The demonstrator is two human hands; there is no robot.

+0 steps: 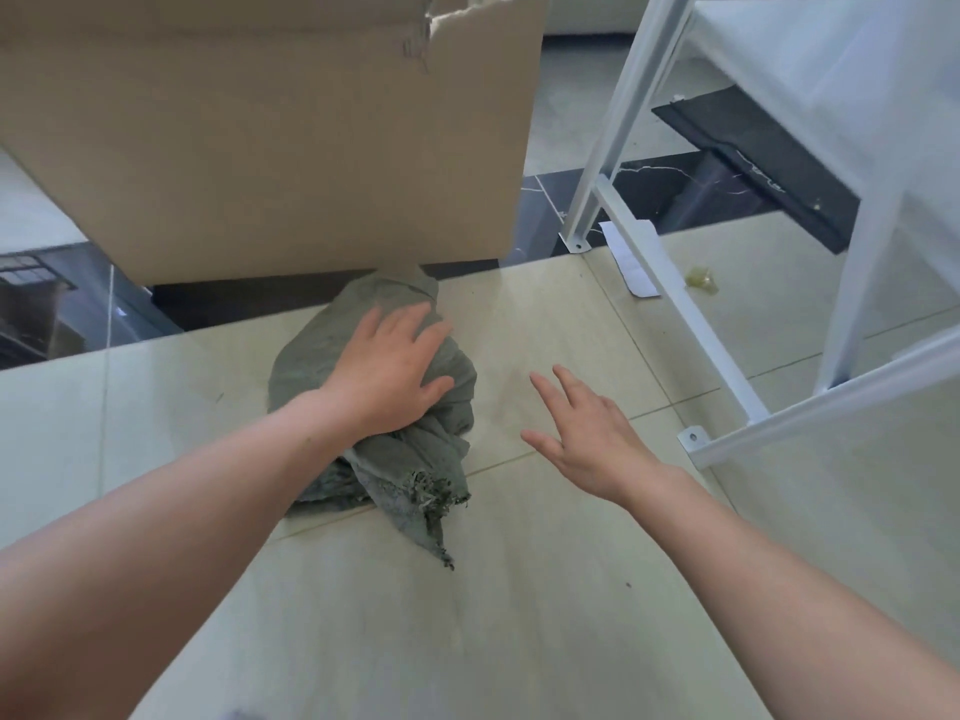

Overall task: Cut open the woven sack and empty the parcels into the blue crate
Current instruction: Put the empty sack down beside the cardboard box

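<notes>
A grey-green woven sack point(311, 350) lies bunched on the tiled floor, its frayed end point(431, 493) pointing toward me. My left hand point(387, 368) rests flat on top of the sack with fingers spread, pressing on it. My right hand point(587, 433) hovers open just right of the sack, fingers apart, touching nothing. No blue crate, parcels or cutting tool are in view.
A large cardboard box point(270, 132) stands right behind the sack. A white metal rack frame point(670, 283) stands to the right, with its foot point(693, 439) close to my right hand. A white paper slip point(631, 257) and a small yellowish scrap point(701, 278) lie on the floor.
</notes>
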